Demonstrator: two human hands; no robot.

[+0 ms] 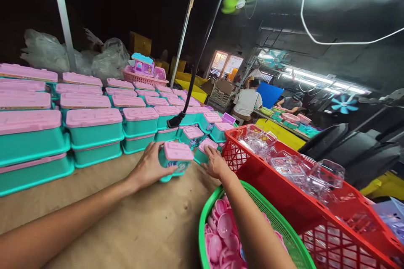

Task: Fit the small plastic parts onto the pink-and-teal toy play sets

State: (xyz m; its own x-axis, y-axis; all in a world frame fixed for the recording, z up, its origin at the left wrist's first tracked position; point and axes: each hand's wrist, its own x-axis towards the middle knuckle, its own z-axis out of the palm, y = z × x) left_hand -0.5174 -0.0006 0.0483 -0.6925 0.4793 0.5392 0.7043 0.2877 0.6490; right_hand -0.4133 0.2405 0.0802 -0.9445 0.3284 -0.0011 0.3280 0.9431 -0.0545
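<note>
My left hand (pixel 150 166) is wrapped round the side of a small teal box with a pink lid (pixel 177 157), tilted over the wooden tabletop (pixel 139 222). Printed pictures show on its front. To the right, my right hand (pixel 215 162) rests its fingers on another pink-lidded box (pixel 206 146); whether it grips that box or only touches it I cannot make out. Just behind stands a similar small box (pixel 193 134). Below my right forearm is a green basket (pixel 202 218) full of pink plastic pieces (pixel 224 225), partly covered by the arm.
Stacked teal boxes with pink lids (pixel 94 118) line the left and back. A red crate (pixel 268 183) of clear plastic parts (pixel 290 168) borders the right. A black cable (pixel 192 75) hangs in the middle. Two people (pixel 248 101) sit farther back.
</note>
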